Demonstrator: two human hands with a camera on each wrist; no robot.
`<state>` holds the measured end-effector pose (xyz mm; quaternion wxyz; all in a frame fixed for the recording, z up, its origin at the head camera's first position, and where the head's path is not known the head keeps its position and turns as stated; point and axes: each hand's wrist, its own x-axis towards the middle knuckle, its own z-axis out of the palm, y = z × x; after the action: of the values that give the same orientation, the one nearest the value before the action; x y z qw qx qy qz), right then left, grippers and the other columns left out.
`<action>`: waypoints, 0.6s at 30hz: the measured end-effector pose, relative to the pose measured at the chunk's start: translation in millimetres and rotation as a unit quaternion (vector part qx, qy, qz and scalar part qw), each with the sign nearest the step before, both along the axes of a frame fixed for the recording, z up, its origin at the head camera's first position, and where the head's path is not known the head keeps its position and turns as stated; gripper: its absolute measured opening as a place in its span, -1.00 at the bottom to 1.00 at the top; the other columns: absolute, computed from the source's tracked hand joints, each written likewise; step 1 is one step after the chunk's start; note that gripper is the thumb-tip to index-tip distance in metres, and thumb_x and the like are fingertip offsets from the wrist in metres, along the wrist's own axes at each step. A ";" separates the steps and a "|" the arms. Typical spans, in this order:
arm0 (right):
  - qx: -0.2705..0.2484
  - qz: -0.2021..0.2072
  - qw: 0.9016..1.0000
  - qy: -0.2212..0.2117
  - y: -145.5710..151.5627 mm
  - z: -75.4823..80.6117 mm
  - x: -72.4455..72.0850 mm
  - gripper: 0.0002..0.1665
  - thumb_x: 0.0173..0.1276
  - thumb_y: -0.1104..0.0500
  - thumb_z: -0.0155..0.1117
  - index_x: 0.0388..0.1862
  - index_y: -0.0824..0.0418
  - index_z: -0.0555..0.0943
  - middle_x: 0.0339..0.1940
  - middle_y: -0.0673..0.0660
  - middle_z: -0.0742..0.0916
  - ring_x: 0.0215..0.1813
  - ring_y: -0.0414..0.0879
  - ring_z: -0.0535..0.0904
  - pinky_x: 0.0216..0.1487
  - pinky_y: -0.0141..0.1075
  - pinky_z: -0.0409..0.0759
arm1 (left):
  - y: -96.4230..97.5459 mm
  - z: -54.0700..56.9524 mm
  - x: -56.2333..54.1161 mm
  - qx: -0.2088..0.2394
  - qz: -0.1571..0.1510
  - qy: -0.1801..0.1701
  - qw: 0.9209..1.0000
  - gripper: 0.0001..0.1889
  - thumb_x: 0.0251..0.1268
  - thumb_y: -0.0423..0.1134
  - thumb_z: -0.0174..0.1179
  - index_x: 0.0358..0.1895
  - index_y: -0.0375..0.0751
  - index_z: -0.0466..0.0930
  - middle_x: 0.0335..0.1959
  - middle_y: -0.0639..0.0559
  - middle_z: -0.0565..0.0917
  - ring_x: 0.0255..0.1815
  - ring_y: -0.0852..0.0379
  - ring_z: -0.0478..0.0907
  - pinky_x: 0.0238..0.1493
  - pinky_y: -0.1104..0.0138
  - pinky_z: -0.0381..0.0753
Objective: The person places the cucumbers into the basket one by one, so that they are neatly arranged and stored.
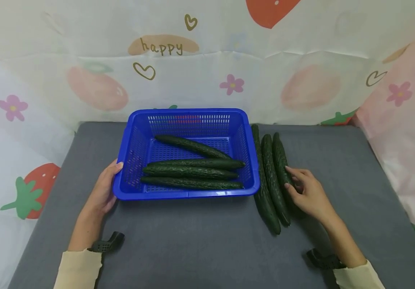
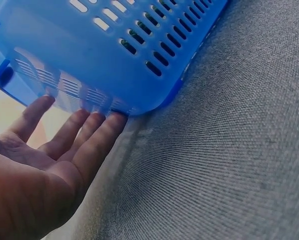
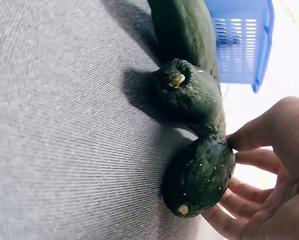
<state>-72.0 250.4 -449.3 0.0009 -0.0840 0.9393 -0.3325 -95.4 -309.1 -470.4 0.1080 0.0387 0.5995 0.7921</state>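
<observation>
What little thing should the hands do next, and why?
Probably lift the rightmost long, dark-green, bumpy cucumber towards the blue plastic slotted basket. The right hand already has its thumb and fingers on it, the left hand holds the basket's side, and four similar cucumbers lie inside, while three lie outside.

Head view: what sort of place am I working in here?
Probably a small staged tabletop setup: a gray cloth-covered table, a printed backdrop with hearts, flowers and "happy" behind it, and a blue basket with cucumbers inside.
</observation>
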 end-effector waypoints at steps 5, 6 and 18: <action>0.056 0.000 0.998 -0.005 -0.6 3.9 0.3 -0.33 0.56 0.24 0.26 0.58 0.33 0.38 0.42 0.44 0.53 -0.21 0.06 0.58 -0.28 -0.14 0.49 | 1.3 0.4 -0.1 0.003 0.005 -0.003 1.000 -0.68 0.76 -0.14 -0.18 0.37 0.03 0.40 0.05 0.16 0.77 -0.01 0.27 0.76 -0.05 0.39 0.78; 0.068 -0.001 0.998 -0.006 -0.6 4.6 0.2 -0.32 0.57 0.20 0.27 0.59 0.33 0.37 0.43 0.45 0.52 -0.25 0.03 0.55 -0.33 -0.17 0.44 | 1.5 0.5 -0.2 0.004 0.006 -0.004 1.000 -0.69 0.76 -0.14 -0.18 0.36 0.03 0.41 0.04 0.17 0.77 -0.02 0.27 0.76 -0.05 0.39 0.77; 0.104 -0.044 0.994 0.011 2.5 1.2 -1.4 -0.18 0.45 -0.01 0.47 0.52 0.36 0.45 0.08 0.43 0.70 -0.18 0.14 0.65 -0.32 -0.04 0.57 | -0.8 1.5 1.1 0.000 0.003 0.000 1.000 -0.68 0.76 -0.14 -0.18 0.38 0.01 0.37 0.06 0.17 0.77 0.00 0.27 0.76 -0.04 0.39 0.78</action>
<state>-73.4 252.9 -448.1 -0.0151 -0.0459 0.9716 -0.2316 -94.4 -309.8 -468.9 0.1057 0.0367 0.5993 0.7927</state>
